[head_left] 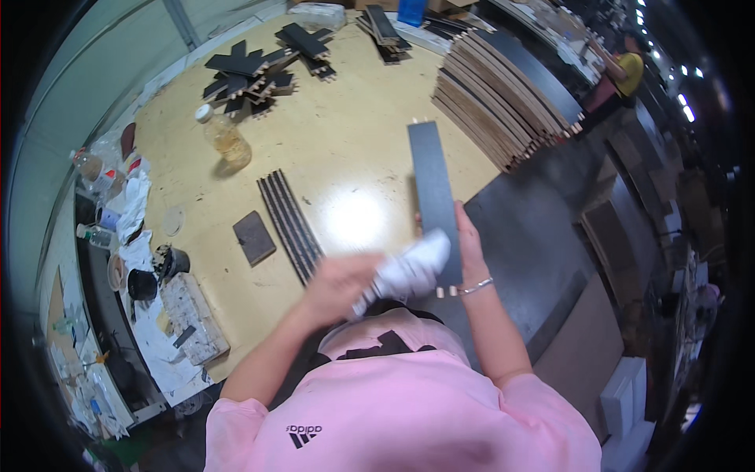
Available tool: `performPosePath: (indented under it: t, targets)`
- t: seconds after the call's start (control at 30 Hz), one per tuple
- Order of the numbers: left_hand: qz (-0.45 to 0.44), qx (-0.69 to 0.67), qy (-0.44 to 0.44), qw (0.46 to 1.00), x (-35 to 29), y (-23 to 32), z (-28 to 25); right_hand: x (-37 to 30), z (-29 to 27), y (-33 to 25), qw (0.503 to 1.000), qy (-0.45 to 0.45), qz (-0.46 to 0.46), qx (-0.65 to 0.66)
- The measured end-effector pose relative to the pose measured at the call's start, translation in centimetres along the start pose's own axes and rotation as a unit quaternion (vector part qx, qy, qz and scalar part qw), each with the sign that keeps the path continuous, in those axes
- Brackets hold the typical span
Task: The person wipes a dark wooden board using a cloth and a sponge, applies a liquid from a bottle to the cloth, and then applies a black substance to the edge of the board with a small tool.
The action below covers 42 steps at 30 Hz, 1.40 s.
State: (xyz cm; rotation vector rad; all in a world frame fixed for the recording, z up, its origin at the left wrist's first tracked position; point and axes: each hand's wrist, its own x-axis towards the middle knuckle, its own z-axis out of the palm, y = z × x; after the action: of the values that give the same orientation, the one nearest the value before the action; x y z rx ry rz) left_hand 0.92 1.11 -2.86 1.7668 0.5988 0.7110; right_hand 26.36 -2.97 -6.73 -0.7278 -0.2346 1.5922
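A long dark board (pixel 432 169) with pale dowel pins at both ends stands tilted over the table's right edge. My right hand (pixel 470 248) is closed round its lower right side, with some fingers hidden behind it. In my left hand (pixel 342 285) is a crumpled white cloth (pixel 410 267), slightly blurred, lying against or just before the lower part of the board. Left of the hands, a row of several narrow dark strips (pixel 287 220) lies side by side on the table. A flat brown block (pixel 254 238) rests beside them.
The pale yellow table (pixel 346 134) carries a liquid-filled bottle (pixel 224 138), a loose heap of dark boards (pixel 248 75) and a tall stack of boards (pixel 503 94). Black pots (pixel 143 284) and a stained white block (pixel 194 318) line the left edge. Another person (pixel 621 75) works far right.
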Motion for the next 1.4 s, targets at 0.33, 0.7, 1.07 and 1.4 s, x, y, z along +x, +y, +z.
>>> performPosePath:
  t: [0.33, 0.7, 1.07, 1.4]
  targets:
    - [0.161, 0.134, -0.188, 0.960, -0.2, -0.2, 3.0, 1.9, 4.1, -0.2, 0.993, -0.002, -0.112, -0.043]
    - [-0.046, 0.061, 0.185, 0.980, 3.7, -2.5, -3.8, 1.6, 5.3, 0.3, 0.996, -0.055, -0.061, -0.019]
    - [-0.102, -0.235, 0.209, 0.944, 2.5, -2.7, -0.4, 1.5, 5.9, 3.1, 0.984, -0.132, 0.073, -0.091]
    - [-0.151, -0.446, 0.283, 0.836, -0.7, -3.7, -3.4, 0.8, 8.4, 8.5, 0.965, -0.142, 0.215, -0.050]
